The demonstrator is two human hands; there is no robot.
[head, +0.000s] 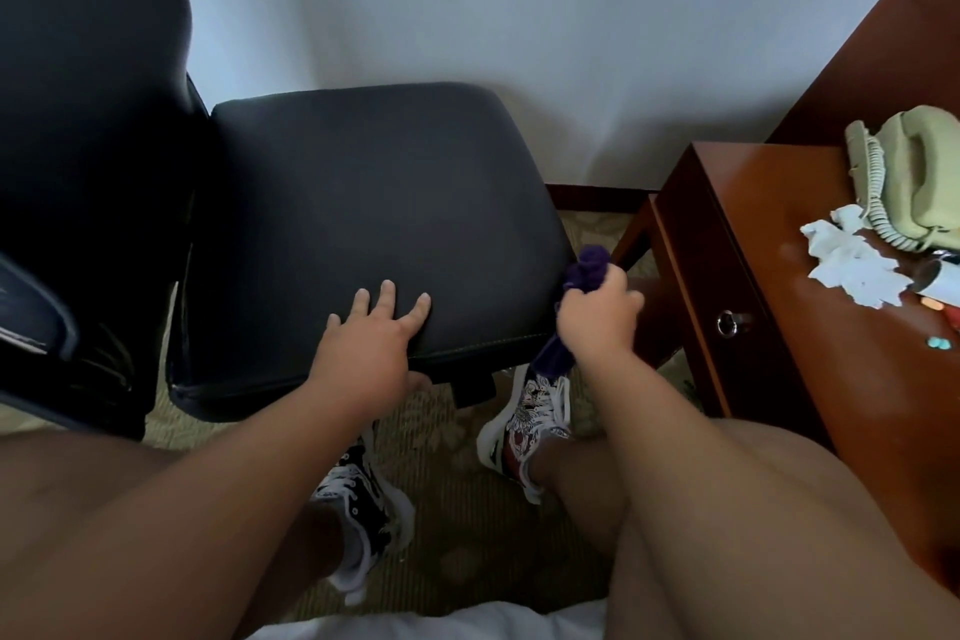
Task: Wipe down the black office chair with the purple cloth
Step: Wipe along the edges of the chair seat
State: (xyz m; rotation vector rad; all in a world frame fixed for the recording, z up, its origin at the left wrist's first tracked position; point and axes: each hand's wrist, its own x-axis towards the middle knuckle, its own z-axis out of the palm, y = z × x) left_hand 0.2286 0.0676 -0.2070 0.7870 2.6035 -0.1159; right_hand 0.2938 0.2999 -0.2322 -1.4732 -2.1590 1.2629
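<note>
Your left hand (363,353) flat, fingers spread, bracing seat's near edge of black office chair (363,203). Your right hand (597,322) fisted around bunched purple cloth (589,270) off seat's near right corner. Seat top, backrest apparently still to wipe.

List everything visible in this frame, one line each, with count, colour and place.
office chair: one, black, left and centre, near the wall
purple cloth: one, bunched at the seat's right edge
desk: one, reddish-brown wood, right
telephone: one, pale green, on desk
crumpled paper: white, on desk beside telephone
carpet: patterned beige, floor
shoes: two, patterned
left hand: flat on seat's front edge
right hand: fingers closed around cloth
</note>
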